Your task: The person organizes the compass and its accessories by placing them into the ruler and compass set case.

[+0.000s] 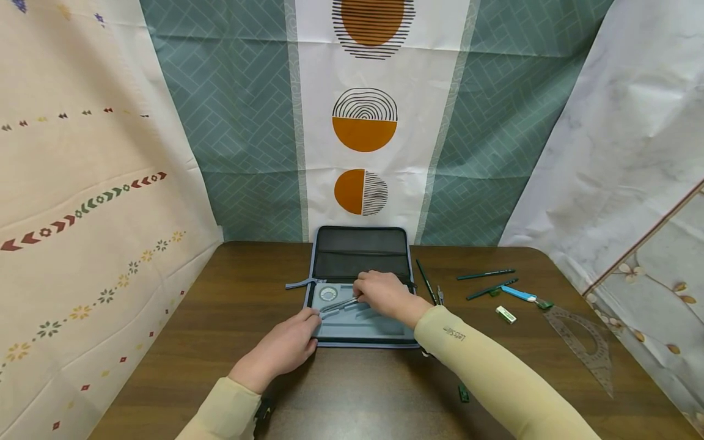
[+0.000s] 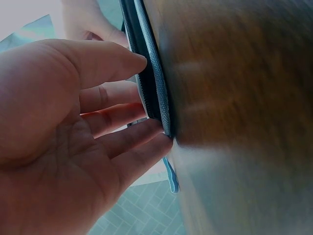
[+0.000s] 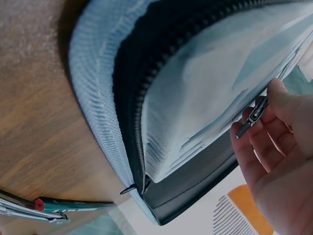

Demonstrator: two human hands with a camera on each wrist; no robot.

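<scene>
A zip case [image 1: 363, 343] lies unfolded on the table, its lid with a black mesh pocket [image 1: 360, 247] raised at the back. Its lower half holds a pale blue moulded tray [image 1: 352, 330]. Over the tray, my right hand [image 1: 385, 296] pinches the end of a silver drawing compass [image 3: 255, 117] between thumb and fingers. The compass's slim legs point left; whether they touch the tray, I cannot tell. Fairly straight fingers of my left hand [image 2: 73, 112] rest against the case's front left corner. A round, pale disc [image 1: 328, 294] sits in the tray's back left.
Right of the case lie a dark green pencil [image 1: 426, 281], another compass [image 1: 440, 296], two more pencils [image 1: 486, 274], a blue-handled tool [image 1: 518, 294], an eraser [image 1: 506, 315] and a clear protractor set square [image 1: 583, 345]. A small green item [image 1: 464, 393] lies near my right forearm.
</scene>
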